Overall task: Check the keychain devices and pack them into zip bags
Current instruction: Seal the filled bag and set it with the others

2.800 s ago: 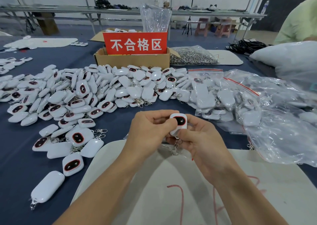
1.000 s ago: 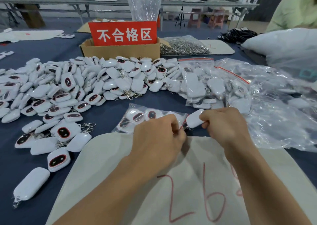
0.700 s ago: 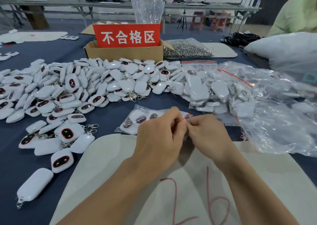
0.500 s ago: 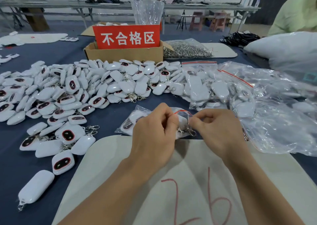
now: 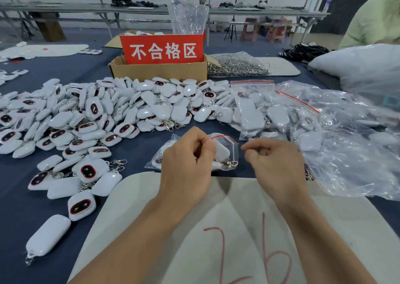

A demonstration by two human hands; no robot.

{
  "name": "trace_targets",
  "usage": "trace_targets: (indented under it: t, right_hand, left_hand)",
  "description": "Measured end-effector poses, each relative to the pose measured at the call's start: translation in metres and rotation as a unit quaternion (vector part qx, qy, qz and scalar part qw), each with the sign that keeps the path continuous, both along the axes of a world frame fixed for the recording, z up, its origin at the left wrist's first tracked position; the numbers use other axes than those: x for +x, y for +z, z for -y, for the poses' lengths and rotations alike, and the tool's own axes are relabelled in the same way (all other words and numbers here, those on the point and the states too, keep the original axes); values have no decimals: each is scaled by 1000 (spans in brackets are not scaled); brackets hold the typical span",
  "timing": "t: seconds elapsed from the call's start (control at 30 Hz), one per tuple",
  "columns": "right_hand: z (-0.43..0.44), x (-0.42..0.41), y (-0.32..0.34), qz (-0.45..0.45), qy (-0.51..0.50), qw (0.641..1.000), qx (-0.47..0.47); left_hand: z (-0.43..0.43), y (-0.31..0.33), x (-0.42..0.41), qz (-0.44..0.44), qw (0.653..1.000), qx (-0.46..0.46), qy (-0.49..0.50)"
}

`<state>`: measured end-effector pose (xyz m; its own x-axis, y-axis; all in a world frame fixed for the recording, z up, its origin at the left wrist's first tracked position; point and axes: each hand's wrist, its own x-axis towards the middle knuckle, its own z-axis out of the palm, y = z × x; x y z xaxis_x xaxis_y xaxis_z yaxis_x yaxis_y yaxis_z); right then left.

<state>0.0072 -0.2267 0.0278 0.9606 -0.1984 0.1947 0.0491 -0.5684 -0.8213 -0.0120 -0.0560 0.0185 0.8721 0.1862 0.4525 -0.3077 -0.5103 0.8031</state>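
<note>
Pinching the small clear plastic zip bag (image 5: pixel 225 151) on the bench (image 5: pixel 134 151) by its red zip strip (image 5: pixel 223 137) with my left hand (image 5: pixel 186 164), right hand (image 5: pixel 275 164) clenched empty beside it, I am judging its film limp, slippery, best held there.

A: Both hands were holding a keychain device (image 5: pixel 221 151) up, dark face to the camera. Where is it now?

B: Inside the zip bag (image 5: pixel 234 153) — white side showing, its clasp (image 5: pixel 231 163) down at the bag's lower edge.

A: And the hands since then?

B: The right one pushed the device in, then both met at the red seal strip and pinched along it. Now the right hand (image 5: pixel 277 164) has drawn off to the right, just clear of the bag, fingers curled on nothing — the left hand (image 5: pixel 186 164) alone pinches the strip's left end.
</note>
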Motion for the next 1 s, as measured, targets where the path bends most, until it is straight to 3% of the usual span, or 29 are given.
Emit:
trace_targets:
  t: [0.13, 0.2, 0.27, 0.33, 0.4, 0.47, 0.63, 0.7, 0.77, 0.8, 0.87, 0.93, 1.0]
  right_hand:
    - [-13, -3, -8, -46, 81, 991, -98]
    - [-18, -2, -8, -43, 62, 987, -141]
    - [-18, 1, -7, -68, 11, 986, -149]
    - [-17, 2, -6, -93, -30, 984, -151]
    - [-14, 0, -6, -101, -34, 985, -138]
    - [-8, 1, -7, -99, -11, 988, -116]
    - [-6, 0, 5, 35, -14, 992, 124]
    - [-13, -5, 10, 58, 22, 990, 128]
    - [-22, -10, 8, 9, 106, 994, 36]
    - [-27, -12, 4, -23, 146, 989, -29]
    - [-32, -12, -4, -73, 199, 969, -129]
    - [-30, -11, -5, -98, 213, 963, -133]
    - [-26, -9, -6, -102, 216, 964, -120]
  left_hand:
    - [4, -1, -5, -11, 994, 54, -92]
    - [3, 1, -7, -19, 986, 92, -136]
    - [-6, 5, -3, -14, 994, 63, -89]
    - [-25, 7, 9, -12, 999, 10, 30]
    - [-50, 9, 20, -30, 993, -32, 112]
    - [-63, 6, 27, -63, 990, -35, 125]
    - [-48, -3, 29, -121, 976, 183, 9]
    - [-49, -1, 29, -155, 963, 219, -16]
    - [-53, -4, 29, -181, 951, 249, -34]
    - [-55, -6, 28, -189, 951, 240, -39]
    - [-58, -4, 30, -189, 973, 129, -9]
    - [-62, -1, 32, -173, 984, -7, 52]
    - [-70, 2, 33, -190, 977, -79, 52]
